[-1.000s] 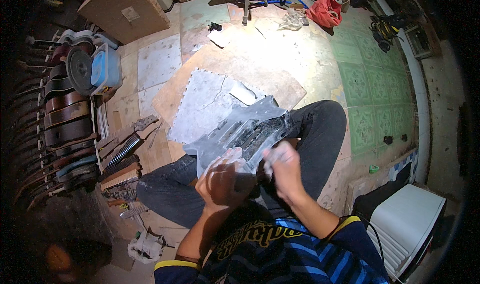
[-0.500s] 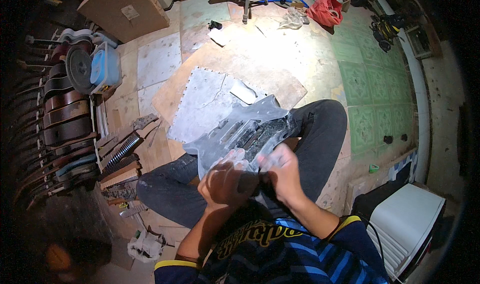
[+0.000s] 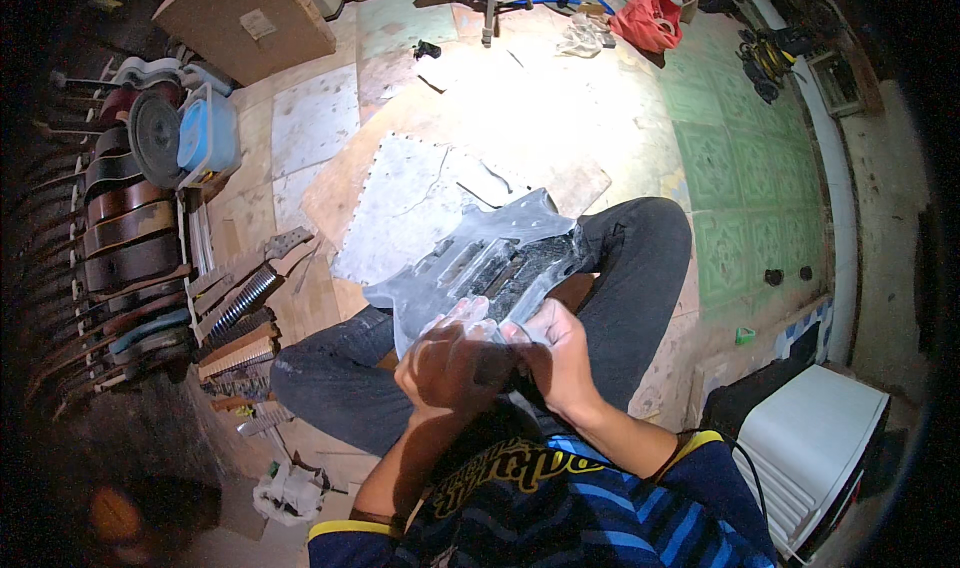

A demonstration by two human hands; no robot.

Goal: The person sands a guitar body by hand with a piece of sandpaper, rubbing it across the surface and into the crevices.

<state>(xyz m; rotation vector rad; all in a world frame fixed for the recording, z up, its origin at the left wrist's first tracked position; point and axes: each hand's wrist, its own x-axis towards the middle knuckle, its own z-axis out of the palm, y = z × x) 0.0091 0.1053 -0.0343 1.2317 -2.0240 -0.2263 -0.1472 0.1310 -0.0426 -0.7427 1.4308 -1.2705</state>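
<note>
A grey, dust-covered electric guitar body (image 3: pixel 420 293) with cut-out cavities rests across my lap, tilted. My left hand (image 3: pixel 455 358) grips its near edge, with the fingertips lying over the top face. Just to the right, my right hand (image 3: pixel 555 353) is closed at the same near edge, its thumb and fingers pressed together. Whatever is pinched there is too small and pale to make out. Beyond the body a pale sheet (image 3: pixel 385 198) with a notched edge lies on the floor, with a whitish block (image 3: pixel 485 180) on it, washed out by the light.
Several guitars (image 3: pixel 130 223) stand in a row at the left. Near them lie hand tools (image 3: pixel 250 303) and a clear bin with blue contents (image 3: pixel 205 138). A wooden panel (image 3: pixel 245 23) is at the far left, a red bag (image 3: pixel 648 23) at the far right, a white appliance (image 3: pixel 815 458) at the near right.
My right hand has moved slightly toward me, down against the guitar body's near edge, and is no longer blurred. My left hand and the guitar body stay nearly in place.
</note>
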